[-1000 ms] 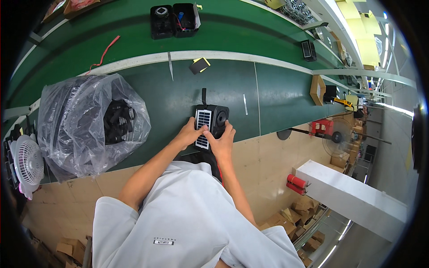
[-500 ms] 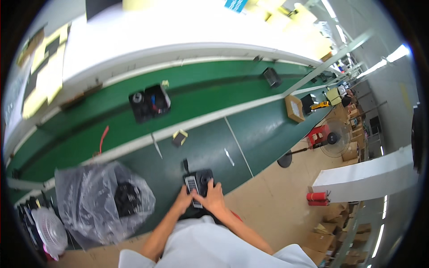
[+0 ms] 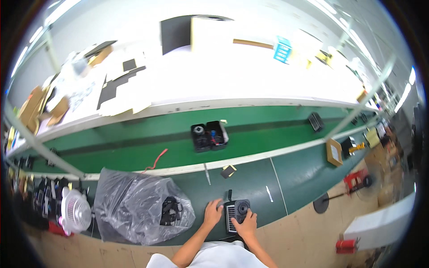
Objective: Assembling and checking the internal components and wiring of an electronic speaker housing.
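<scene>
A black boxy device (image 3: 241,207) with a round, speaker-like part and a striped light panel lies on the dark green bench at its front edge. Over its lower right side my right hand (image 3: 246,224) is closed, thumb on the face and fingers round the edge. Just left of the device, apart from it, is my left hand (image 3: 212,214). Its thumb and fingers are curled together at a small greyish bit, too blurred to name. A short black tab (image 3: 230,194) sticks up at the device's upper left corner.
Left stands a large clear plastic bag (image 3: 134,205) of black parts, beside a white fan (image 3: 77,211). Beyond lie a pen-like tool (image 3: 207,174), a small dark pad (image 3: 228,171) and an opened black case (image 3: 209,136). A cardboard box (image 3: 334,152) sits far right.
My left hand has come off the device and moved to its left. My right hand stays on the device's right side. The whole view has turned, showing more of the upper shelf.
</scene>
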Demonstrator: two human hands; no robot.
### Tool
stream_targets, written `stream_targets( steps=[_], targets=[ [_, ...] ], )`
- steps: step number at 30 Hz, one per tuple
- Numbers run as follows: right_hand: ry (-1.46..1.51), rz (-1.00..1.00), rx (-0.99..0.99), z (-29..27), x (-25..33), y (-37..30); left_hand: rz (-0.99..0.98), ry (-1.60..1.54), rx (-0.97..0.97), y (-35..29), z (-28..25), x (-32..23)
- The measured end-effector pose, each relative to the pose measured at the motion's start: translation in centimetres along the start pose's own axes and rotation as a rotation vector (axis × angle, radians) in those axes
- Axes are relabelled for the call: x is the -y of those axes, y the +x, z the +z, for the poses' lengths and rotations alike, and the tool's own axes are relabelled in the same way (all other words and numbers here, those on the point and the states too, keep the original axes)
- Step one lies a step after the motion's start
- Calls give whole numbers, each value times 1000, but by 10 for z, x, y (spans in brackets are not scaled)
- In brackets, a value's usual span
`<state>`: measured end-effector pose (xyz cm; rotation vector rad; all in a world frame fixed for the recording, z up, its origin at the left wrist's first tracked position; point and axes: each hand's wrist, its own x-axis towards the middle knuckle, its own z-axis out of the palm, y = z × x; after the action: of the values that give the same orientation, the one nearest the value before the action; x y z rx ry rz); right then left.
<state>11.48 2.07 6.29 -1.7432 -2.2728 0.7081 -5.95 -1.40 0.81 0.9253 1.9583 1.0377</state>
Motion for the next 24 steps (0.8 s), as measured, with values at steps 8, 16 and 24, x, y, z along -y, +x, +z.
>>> stream_targets(
  steps=[8,16,24],
  targets=[
    [-132,-253,114,-2,-6,-3,703,527,19,9,-33,34],
    [-100,-281,111,-3,-12,2,716,399,-13,-2,-42,19],
    [-78,-296,111,-2,-14,-3,935,609,63,7,-48,20]
  ],
)
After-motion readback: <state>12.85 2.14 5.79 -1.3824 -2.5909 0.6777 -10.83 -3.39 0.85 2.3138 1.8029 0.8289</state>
